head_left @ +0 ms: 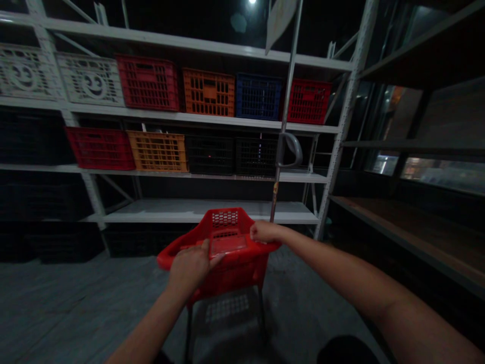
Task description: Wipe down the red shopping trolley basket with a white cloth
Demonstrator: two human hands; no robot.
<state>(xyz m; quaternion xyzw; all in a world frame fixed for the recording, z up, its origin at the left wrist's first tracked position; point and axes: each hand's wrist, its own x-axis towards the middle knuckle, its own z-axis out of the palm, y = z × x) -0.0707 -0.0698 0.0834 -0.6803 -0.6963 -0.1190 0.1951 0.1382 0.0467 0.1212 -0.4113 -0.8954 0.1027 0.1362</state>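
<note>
A red plastic shopping cart (231, 270) stands in front of me on the grey floor, with dark legs below its basket. My left hand (191, 263) lies over the left part of its handle, the fingers curled forward and partly hidden. On the right part of the handle my right hand (264, 231) is closed in a grip. Between the two hands sits a flat rectangular panel (228, 244) on the handle. A metal pole (288, 96) with a grey loop-shaped handle (291, 150) rises just beyond the cart's right side.
White metal shelving (182, 117) spans the way ahead. It bears several crates, among them an orange crate (209, 92), a blue crate (258, 97) and a yellow crate (158, 151). To the right runs a dark shelf unit (409, 227). Grey floor (76, 313) extends to the left.
</note>
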